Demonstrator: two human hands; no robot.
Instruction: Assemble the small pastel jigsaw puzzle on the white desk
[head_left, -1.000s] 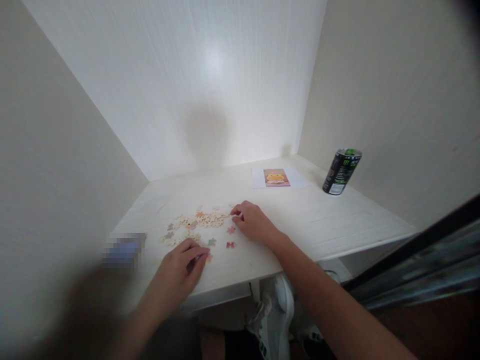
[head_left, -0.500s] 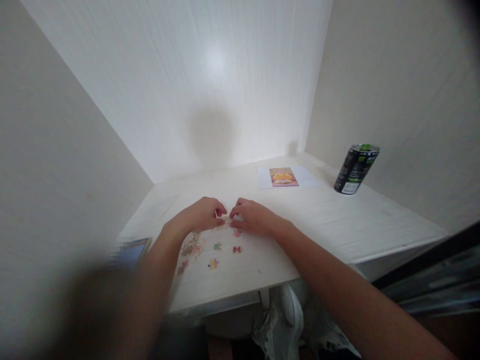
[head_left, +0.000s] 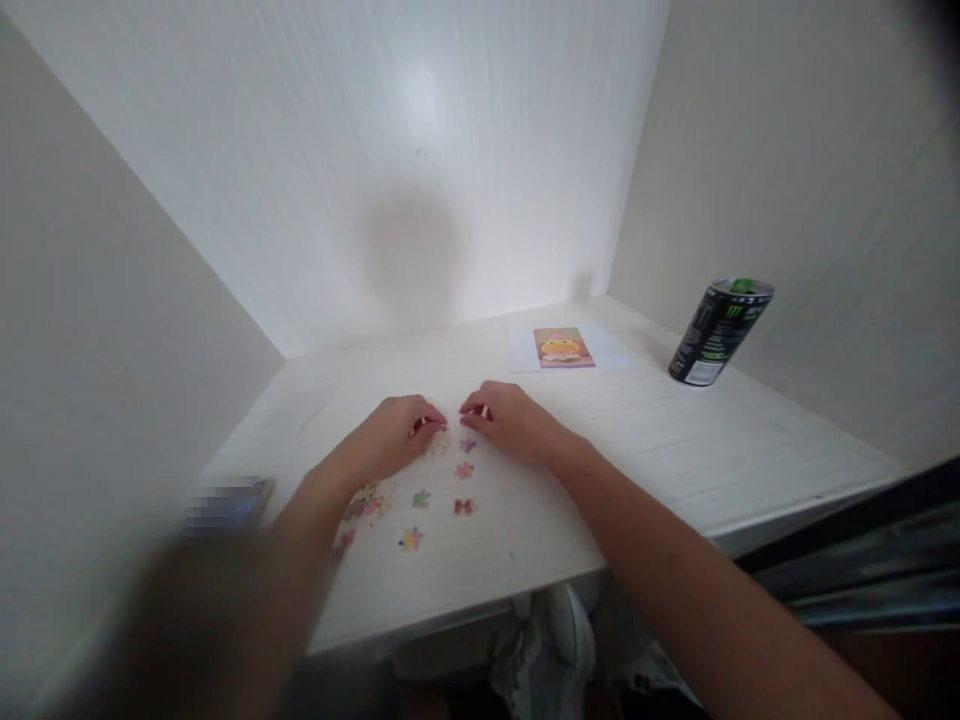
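Note:
My left hand is pinched shut on a small jigsaw piece at its fingertips, just above the table. Facing it across a narrow gap, my right hand has thumb and fingers pressed together; whatever is in them is too small to make out. Below the right fingers lies a purple jigsaw piece. Nearer to me are a pink piece, a red piece, a green piece and a yellow piece. A pile of jigsaw pieces is partly hidden by my left forearm.
On the white table, a sheet with a printed yellow figure lies toward the back. A black drink can stands at the right. A tablet-like device lies at the left edge. White walls close in the back and sides.
Both hands have closed their fingers into pinches and come away slightly from the pieces below. The purple piece is now uncovered. The view has shifted a little.

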